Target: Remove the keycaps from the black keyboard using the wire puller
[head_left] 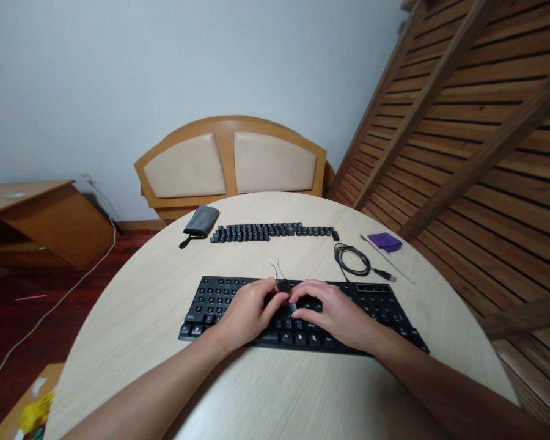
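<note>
A black computer keyboard (pixel 266 338) lies in front of me, with many of its keycaps off in the upper rows and the bottom rows still capped. Over its middle, my left hand (pixel 250 308) pinches a keycap puller (pixel 283 285), a small black handle with two thin bent wires pointing away from me. My right hand (pixel 332 308) is beside it, thumb and index finger curled together around a small greyish-black piece, seemingly a keycap (pixel 293 307). The fingers partly cover that piece. Removed keycaps (pixel 256 231) stand in rows beyond the keyboard.
A coiled USB cable (pixel 352 260) lies behind the keyboard's right side. Farther right are a purple cloth (pixel 385 242) and a thin rod (pixel 389 260). A grey pouch (pixel 201 220) rests at the far left of the round table (pixel 142 293). A slatted wooden panel (pixel 462 140) leans close on the right.
</note>
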